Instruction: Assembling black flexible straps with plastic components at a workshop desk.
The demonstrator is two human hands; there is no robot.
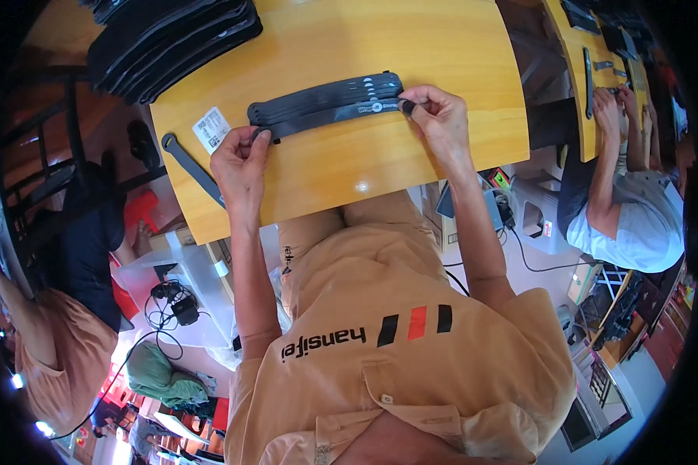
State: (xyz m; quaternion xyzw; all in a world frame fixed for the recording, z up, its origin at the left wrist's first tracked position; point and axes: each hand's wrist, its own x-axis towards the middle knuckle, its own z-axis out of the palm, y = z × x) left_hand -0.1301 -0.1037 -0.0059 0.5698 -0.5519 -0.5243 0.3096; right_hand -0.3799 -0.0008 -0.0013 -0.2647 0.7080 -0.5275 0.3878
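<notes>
Nearest, by the near left corner of the yellow wood-topped desk [473,46]: one loose dark grey flat strap with a rounded, holed end [195,172], lying aslant beside the left edge, near the left forearm.

Next, left hand [242,159]: thumb and fingers pinched on the left end of the strip in work. Right hand [442,122]: thumb and forefinger closed on that strip's right end, the other fingers curled.

Between the hands: one long black flat strap with white printing [318,119], drawn nearly straight, parallel-ish to the near edge and set back from it, toward the middle of the desk. Handling, by judgement: light, thin and pliant, probably rubbery or woven; little risk of breaking, more of twisting or curling. Best held by both ends, as now, the flat face left free. Whether it is separate from the row behind cannot be told.

Directly behind, close against it: a neat row of black flat straps with pale marks near their right ends [310,93], likely springy as a group and apt to fan out; take across the width.

Just beyond the left hand, near the left edge: one white rectangular printed label [210,129].

Toward the far left corner: a leaning stack of black soft-looking flat pieces with rounded corners [180,46], covering part of the left edge.
</notes>
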